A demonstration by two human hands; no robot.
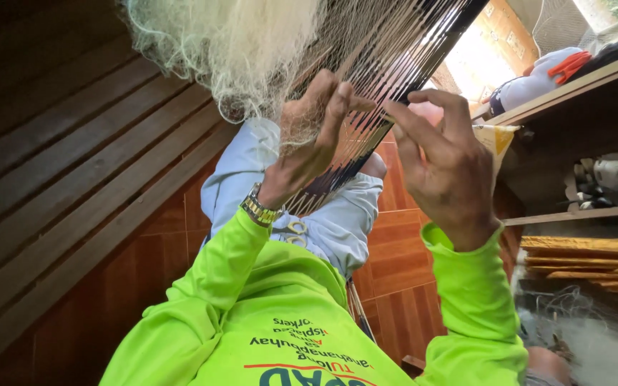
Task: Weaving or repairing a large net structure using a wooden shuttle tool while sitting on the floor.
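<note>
— What sits closest to the lens?

— The bright green shirt (280, 314) fills the bottom of the view, its sleeves rising toward the net. Just above it lies a lap in pale blue trousers (337, 221).

— And the net itself?

— A fine, pale fishing net (230, 43) hangs bunched at the top, and from it taut strands (388, 64) run down in a slanting band toward the lap. It looks very light, soft and limp, easy to snag or tangle; I would judge single strands are best pinched between fingertips rather than grabbed in a fistful.

— How are the hands placed?

— The left hand (312, 136), with a metal watch (260, 209) at its wrist, is curled closed against the band of strands, fingertips pinched on some mesh just below the bunched net. The right hand (445, 164), beside the band, is half open, its fingers bent and spread; the forefinger and thumb tips seem to nip a thread, though I cannot tell for certain.

— Beyond the net?

— Dark wooden planks (73, 157) one side, a shelf (574, 89) with bundles the other, reddish floor tiles (395, 264) beneath.
</note>
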